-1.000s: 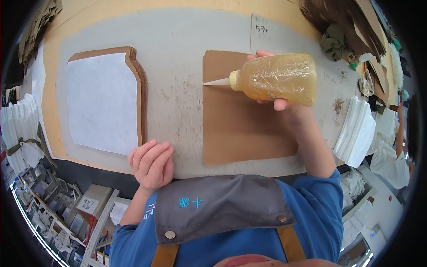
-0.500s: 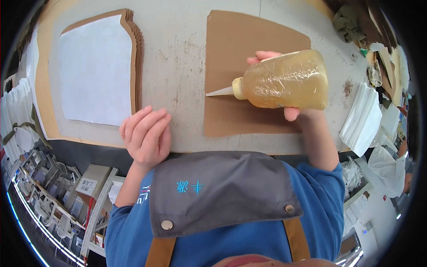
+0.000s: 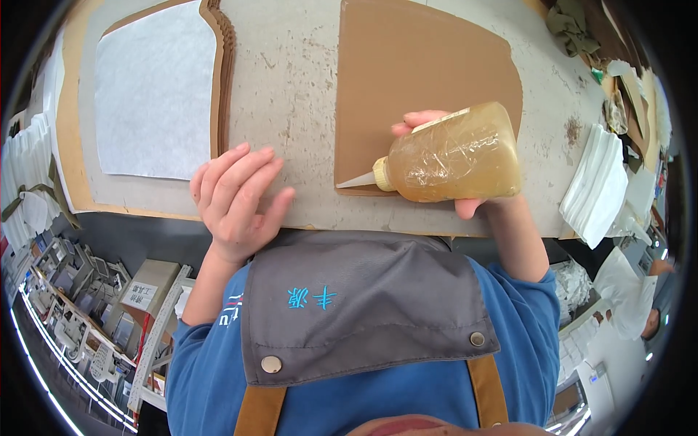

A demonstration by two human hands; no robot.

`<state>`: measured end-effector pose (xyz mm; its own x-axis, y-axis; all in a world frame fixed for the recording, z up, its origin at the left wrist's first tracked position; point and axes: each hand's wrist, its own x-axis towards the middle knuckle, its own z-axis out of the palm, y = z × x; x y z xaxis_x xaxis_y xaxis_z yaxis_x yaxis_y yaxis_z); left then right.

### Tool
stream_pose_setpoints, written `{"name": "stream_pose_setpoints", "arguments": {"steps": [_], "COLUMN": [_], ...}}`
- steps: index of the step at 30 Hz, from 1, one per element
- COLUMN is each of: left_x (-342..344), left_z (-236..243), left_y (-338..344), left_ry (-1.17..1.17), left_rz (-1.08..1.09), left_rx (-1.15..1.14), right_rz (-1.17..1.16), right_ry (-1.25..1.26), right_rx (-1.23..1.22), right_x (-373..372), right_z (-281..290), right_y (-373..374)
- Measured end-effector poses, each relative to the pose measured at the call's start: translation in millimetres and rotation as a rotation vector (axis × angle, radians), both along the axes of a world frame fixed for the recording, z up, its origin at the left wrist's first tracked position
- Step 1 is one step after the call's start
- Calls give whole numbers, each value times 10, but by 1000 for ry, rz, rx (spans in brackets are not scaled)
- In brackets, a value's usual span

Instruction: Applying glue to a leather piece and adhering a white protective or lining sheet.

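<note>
My right hand grips a clear squeeze bottle of amber liquid, held tilted with its long white nozzle at the lower left corner of a brown panel on the grey work surface. The bottle hides most of that hand. My left hand is open and holds nothing, fingers loosely bent and thumb apart, over the table's near edge. Just beyond it lies a stack of brown pieces topped by a white sheet.
White folded pieces lie at the right; another white bundle is at the far left. Olive cloth and scraps crowd the upper right. Below the table are cluttered shelves. A co-worker in white is at the far right.
The nozzle has moved down the panel's left edge to its lower corner. My left hand's fingers and thumb have spread. The view has shifted, with the table higher in it.
</note>
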<state>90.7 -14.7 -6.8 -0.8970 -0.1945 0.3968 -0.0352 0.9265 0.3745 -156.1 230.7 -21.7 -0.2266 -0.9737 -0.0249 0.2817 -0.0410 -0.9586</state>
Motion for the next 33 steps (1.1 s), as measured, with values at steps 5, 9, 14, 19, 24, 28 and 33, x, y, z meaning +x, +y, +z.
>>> {"name": "stream_pose_setpoints", "arguments": {"steps": [5,9,14,19,24,28,33], "left_x": [-55,-260,-534,-602,-513,-507,-378], "left_z": [41,-16,11,-5,39,51,-2], "left_y": [74,267,438,404,355,367,296], "left_ry": [-63,-95,11,3,-72,-94,-132], "left_rz": [-101,-137,-233,-319,-265,-241,-169], "left_rx": [-102,-128,-280,-335,-248,-244,-220], "right_rz": [-161,-441,-639,-933,-1072,-921,-944], "right_ry": [-196,-246,-536,-284,3,140,354], "right_rx": [129,0,-200,-150,-17,-82,101], "right_x": [113,38,-184,-376,-725,-990,-1129], "right_z": [164,275,308,403,282,286,373], "right_y": [64,244,726,987,1254,1234,888]}}
